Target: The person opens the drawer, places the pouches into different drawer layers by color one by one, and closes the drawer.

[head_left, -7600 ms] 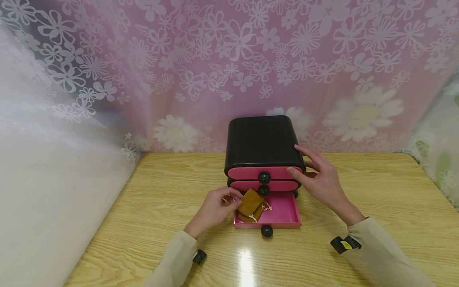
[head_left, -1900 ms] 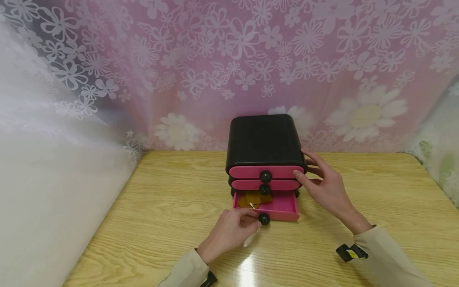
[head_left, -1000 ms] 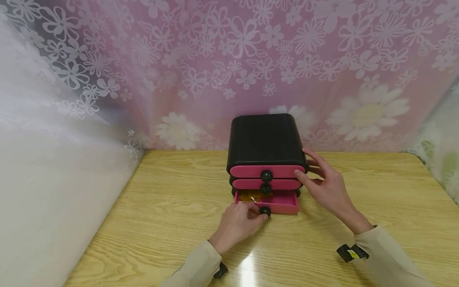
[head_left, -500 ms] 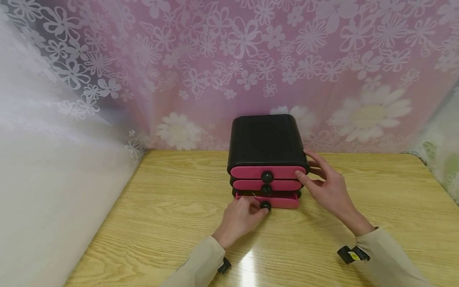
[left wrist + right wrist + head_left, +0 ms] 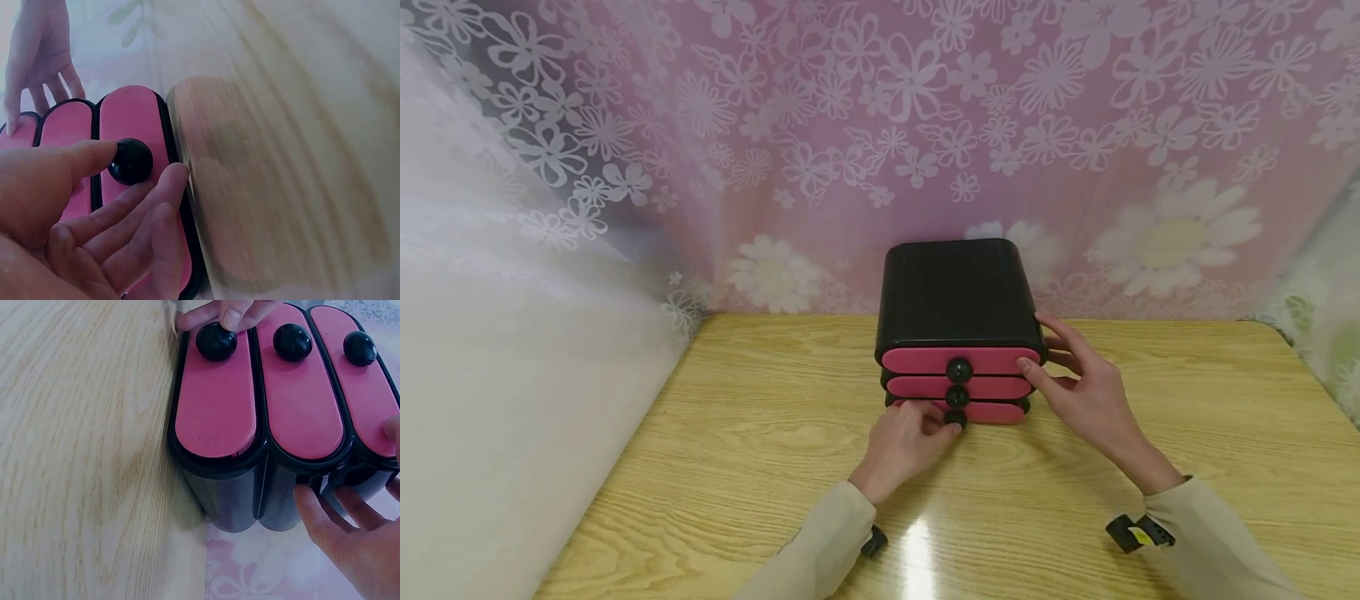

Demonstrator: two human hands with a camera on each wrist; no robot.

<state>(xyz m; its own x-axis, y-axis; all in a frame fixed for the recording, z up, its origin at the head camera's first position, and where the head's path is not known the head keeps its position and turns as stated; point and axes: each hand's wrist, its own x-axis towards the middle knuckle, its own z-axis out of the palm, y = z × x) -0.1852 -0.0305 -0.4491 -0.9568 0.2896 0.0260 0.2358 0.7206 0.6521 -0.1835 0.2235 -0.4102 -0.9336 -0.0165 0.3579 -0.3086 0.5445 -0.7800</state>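
A black drawer unit [image 5: 957,292] with three pink-fronted drawers stands on the table. My left hand [image 5: 898,443] holds the black ball knob [image 5: 216,342] of the bottom drawer [image 5: 998,412] between thumb and fingers. That drawer's front is now about level with the black frame around it in the right wrist view. My right hand [image 5: 1086,393] grips the unit's right front corner, thumb on the top drawer [image 5: 917,361] and fingers against the side. The middle drawer [image 5: 917,387] sits closed. The brown drawstring pouch seen earlier is hidden from sight.
The wood-grain table [image 5: 752,450] extends around the unit on both sides and in front. A pink flowered curtain [image 5: 820,167] hangs just behind it. Pale sheeting [image 5: 535,350] borders the left, and a leaf-patterned cloth [image 5: 1330,333] the right.
The left hand has laid the pouch inside the bottom drawer, moved to its knob and pushed it back until it closed. The right hand has stayed at the unit's corner.
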